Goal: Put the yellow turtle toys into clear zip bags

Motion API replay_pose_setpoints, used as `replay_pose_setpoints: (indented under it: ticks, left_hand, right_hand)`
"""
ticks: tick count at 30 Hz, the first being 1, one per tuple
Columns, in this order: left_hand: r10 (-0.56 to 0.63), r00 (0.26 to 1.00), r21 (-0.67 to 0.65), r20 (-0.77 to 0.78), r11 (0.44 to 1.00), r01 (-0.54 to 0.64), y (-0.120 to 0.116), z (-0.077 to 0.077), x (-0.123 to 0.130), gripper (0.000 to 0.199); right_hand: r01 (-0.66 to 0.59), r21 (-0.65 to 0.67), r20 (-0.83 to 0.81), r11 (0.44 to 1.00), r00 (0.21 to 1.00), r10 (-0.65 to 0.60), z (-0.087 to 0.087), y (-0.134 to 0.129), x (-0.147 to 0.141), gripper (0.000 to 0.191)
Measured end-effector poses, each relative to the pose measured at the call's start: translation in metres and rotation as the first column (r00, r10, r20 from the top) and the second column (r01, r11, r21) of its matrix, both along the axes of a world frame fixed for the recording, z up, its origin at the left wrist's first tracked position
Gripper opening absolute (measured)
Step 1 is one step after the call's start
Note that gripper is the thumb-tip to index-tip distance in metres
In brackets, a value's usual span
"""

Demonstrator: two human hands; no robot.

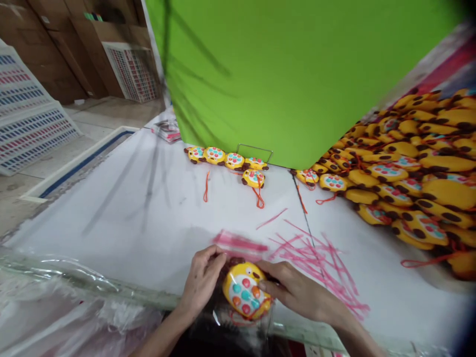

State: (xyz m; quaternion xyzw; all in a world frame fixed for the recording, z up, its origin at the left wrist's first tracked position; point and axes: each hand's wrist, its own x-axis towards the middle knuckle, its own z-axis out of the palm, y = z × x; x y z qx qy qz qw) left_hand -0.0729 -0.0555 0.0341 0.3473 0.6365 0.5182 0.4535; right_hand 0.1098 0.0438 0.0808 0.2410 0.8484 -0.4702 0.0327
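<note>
A yellow animal-shaped toy (pixel 243 292) with several coloured buttons sits near the table's front edge, inside what looks like a clear plastic bag (pixel 219 320). An orange cord shows at its lower end. My right hand (pixel 293 287) grips the toy's right side, thumb across its front. On the other side, my left hand (pixel 204 277) is closed with fingers and thumb together at the bag's upper left edge. Just beyond the toy lies a blurred pink-and-white printed piece (pixel 240 245); whether it belongs to the bag cannot be made out.
Pink strips (pixel 327 267) lie scattered to the right. A large heap of similar toys (pixel 409 163) fills the right side. Several toys (pixel 225 157) line the foot of a green panel (pixel 278 74). White plastic crates (pixel 33 114) stand at left.
</note>
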Motion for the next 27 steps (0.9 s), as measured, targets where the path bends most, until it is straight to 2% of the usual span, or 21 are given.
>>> replay_pose_setpoints:
  ticks: [2,3,6,8,13,16,20,23,27]
  left_hand:
    - [0.003,0.999,-0.003,0.039,1.0,-0.003,0.0,-0.003,0.003,0.025]
    - [0.015,0.998,-0.003,0.065,1.0,-0.015,-0.001,-0.006,0.005,0.026]
    - [0.086,0.984,-0.005,0.154,0.996,-0.086,-0.001,-0.017,0.005,0.027]
    - [0.146,0.965,-0.009,0.217,0.989,-0.147,-0.002,-0.024,0.004,0.028]
    - [0.168,0.941,-0.014,0.294,0.985,-0.171,-0.003,-0.024,0.007,0.028]
    - [0.172,0.948,-0.016,0.269,0.985,-0.174,-0.005,-0.023,0.011,0.029]
    - [0.168,0.971,-0.026,0.167,0.986,-0.166,-0.009,-0.023,0.012,0.031]
    - [0.162,0.981,-0.036,0.108,0.987,-0.159,-0.011,-0.023,0.011,0.033]
    - [0.144,0.986,-0.036,0.082,0.989,-0.142,-0.013,-0.023,0.01,0.032]
  right_hand:
    - [-0.077,0.001,0.003,0.997,0.997,0.077,-0.002,0.0,-0.005,0.025]
    - [-0.077,0.027,0.009,0.997,0.997,0.076,-0.003,-0.001,-0.008,0.025]
    - [0.041,0.157,-0.004,0.987,0.999,-0.04,-0.004,-0.007,-0.012,0.028]
    - [0.128,0.198,-0.052,0.972,0.991,-0.12,-0.004,-0.013,-0.012,0.029]
    - [0.19,0.215,-0.143,0.958,0.976,-0.161,-0.014,-0.026,-0.009,0.01]
    - [0.125,0.255,-0.176,0.959,0.981,-0.082,-0.02,-0.029,-0.009,0.015]
    - [0.027,0.339,-0.128,0.94,0.992,0.017,-0.018,-0.027,-0.01,0.015]
    - [0.063,0.438,-0.135,0.897,0.991,-0.003,-0.017,-0.027,-0.013,0.01]
    - [0.092,0.458,-0.186,0.884,0.982,-0.006,-0.026,-0.029,-0.022,0.007]
